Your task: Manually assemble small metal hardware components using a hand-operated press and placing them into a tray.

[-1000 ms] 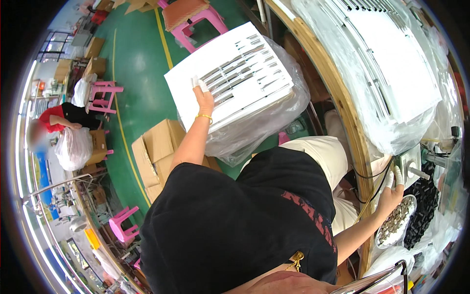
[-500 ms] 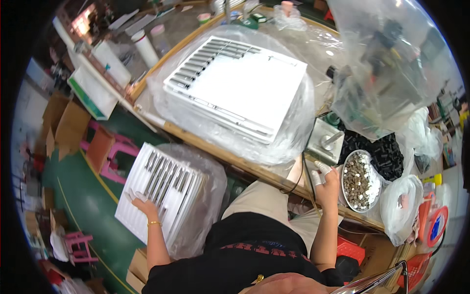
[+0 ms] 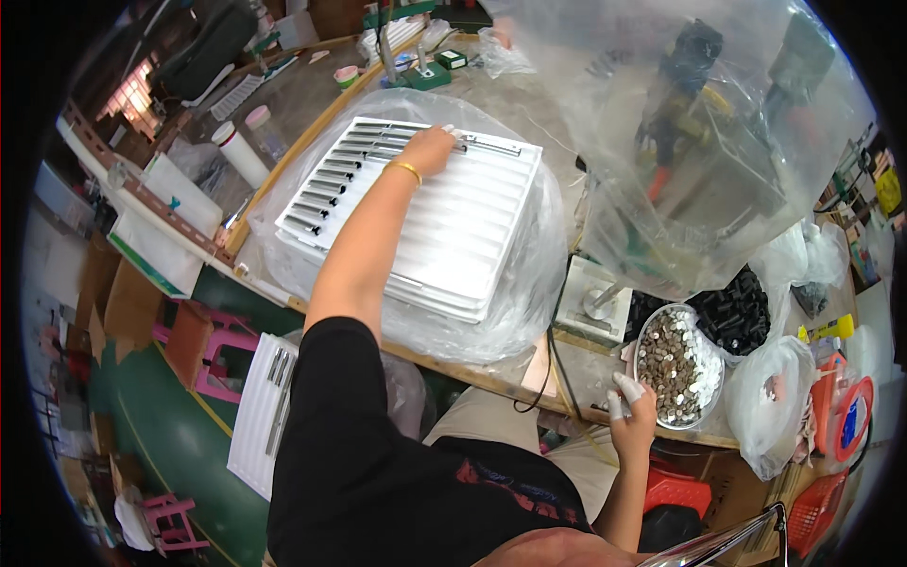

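Note:
My left hand reaches over the white slotted tray on the bench, at its far edge. Its fingers are closed down at the end of a slot; what they hold, if anything, is hidden. Slim metal rods with dark ends lie in the slots to its left, and a thin metal rod lies just right of the fingertips. My right hand hovers at the bench's front edge with white-covered fingertips held apart, nothing visible between them. Beside it stands a round bowl of small brown and white pieces.
A second slotted tray with a few rods sits low at the left. Right of the big tray stand a metal block with a post, a heap of black parts and a plastic-draped machine. Dark cables hang over the front edge.
My left hand has moved from the low left tray up to the far edge of the bench tray. My right hand has stayed by the bowl. The whole view has shifted.

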`<control>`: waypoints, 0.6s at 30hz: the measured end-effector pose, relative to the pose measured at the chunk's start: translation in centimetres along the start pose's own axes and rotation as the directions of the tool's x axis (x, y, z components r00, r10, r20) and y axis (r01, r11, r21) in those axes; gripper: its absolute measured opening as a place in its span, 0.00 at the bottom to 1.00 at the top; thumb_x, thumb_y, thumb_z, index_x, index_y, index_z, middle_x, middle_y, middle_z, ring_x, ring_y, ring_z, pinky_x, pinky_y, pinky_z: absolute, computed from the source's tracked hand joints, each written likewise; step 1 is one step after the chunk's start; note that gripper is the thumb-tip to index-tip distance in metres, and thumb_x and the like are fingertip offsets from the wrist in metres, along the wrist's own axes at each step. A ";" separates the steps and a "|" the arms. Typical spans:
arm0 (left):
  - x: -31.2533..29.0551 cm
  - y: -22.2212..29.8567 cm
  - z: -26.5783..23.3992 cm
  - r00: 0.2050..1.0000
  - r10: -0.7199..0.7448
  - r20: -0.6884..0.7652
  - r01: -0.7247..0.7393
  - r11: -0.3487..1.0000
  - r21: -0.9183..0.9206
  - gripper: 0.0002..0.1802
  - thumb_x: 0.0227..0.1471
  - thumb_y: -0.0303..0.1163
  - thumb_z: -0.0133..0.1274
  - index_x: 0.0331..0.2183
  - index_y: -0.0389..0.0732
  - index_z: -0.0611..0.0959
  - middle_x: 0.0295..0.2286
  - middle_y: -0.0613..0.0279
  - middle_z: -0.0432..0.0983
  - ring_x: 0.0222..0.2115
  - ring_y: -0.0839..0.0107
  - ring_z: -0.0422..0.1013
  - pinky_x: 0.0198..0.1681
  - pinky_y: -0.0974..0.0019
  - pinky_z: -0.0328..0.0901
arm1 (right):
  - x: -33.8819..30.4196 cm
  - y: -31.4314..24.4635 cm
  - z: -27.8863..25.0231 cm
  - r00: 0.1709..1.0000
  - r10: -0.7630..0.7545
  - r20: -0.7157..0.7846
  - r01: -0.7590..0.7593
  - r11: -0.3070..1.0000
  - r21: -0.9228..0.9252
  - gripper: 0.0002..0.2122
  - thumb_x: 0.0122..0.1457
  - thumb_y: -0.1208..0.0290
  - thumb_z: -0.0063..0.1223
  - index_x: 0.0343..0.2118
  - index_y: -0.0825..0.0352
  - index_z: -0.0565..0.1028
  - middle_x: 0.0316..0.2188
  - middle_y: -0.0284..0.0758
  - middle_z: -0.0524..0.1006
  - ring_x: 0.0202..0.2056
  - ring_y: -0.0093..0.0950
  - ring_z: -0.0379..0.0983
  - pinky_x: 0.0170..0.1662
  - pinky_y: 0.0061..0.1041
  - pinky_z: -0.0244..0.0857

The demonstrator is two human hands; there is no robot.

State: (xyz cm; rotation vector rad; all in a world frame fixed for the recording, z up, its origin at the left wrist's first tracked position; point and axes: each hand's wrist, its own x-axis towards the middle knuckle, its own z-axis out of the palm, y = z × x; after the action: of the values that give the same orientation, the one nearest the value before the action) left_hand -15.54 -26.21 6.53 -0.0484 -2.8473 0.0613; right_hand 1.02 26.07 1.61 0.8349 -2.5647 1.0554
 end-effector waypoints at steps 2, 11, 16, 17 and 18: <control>2.0 -0.6 0.5 0.994 -0.057 0.095 0.058 0.998 -0.013 0.23 0.43 0.19 0.46 0.45 0.40 0.76 0.43 0.48 0.70 0.46 0.53 0.66 0.51 0.56 0.61 | -1.4 1.3 -0.9 0.994 0.112 -0.012 -0.112 0.994 -0.002 0.14 0.49 0.80 0.57 0.41 0.66 0.77 0.32 0.38 0.77 0.38 0.35 0.71 0.47 0.29 0.63; 4.5 -3.3 4.4 0.949 0.288 0.131 -0.312 0.918 0.243 0.10 0.37 0.22 0.51 0.28 0.36 0.81 0.33 0.42 0.74 0.40 0.47 0.69 0.47 0.54 0.63 | -0.6 4.3 -2.4 0.992 0.108 -0.069 -0.111 0.993 -0.044 0.12 0.51 0.78 0.57 0.40 0.66 0.77 0.38 0.40 0.77 0.41 0.38 0.72 0.47 0.32 0.63; 3.2 -2.4 2.7 0.808 0.538 -0.241 -0.469 0.834 0.291 0.15 0.38 0.20 0.50 0.33 0.35 0.81 0.30 0.47 0.78 0.36 0.49 0.72 0.42 0.53 0.65 | 5.9 6.7 -1.9 0.985 0.025 -0.172 -0.033 0.999 -0.042 0.10 0.51 0.76 0.57 0.39 0.64 0.78 0.37 0.38 0.78 0.40 0.36 0.73 0.45 0.31 0.64; 4.2 -1.5 3.6 0.801 0.544 -0.251 -0.486 0.835 0.258 0.15 0.38 0.20 0.50 0.33 0.35 0.81 0.30 0.47 0.78 0.35 0.50 0.72 0.42 0.53 0.65 | 7.3 7.9 -1.9 0.981 0.089 -0.175 -0.101 0.993 -0.060 0.09 0.51 0.76 0.57 0.37 0.64 0.78 0.36 0.39 0.79 0.40 0.36 0.74 0.44 0.31 0.64; 6.1 0.4 4.3 0.798 0.544 -0.260 -0.495 0.837 0.233 0.14 0.38 0.21 0.50 0.33 0.35 0.81 0.30 0.47 0.78 0.35 0.50 0.72 0.41 0.53 0.65 | 8.9 9.0 -1.8 0.974 0.143 -0.178 -0.158 0.985 -0.072 0.08 0.51 0.75 0.56 0.36 0.64 0.79 0.36 0.39 0.79 0.39 0.37 0.74 0.43 0.30 0.65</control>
State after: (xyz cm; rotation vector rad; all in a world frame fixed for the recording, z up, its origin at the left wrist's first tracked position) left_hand -22.60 -25.76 4.11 -0.7456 -2.4125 0.3557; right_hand -11.45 28.85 1.50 0.5101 -2.5374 1.0025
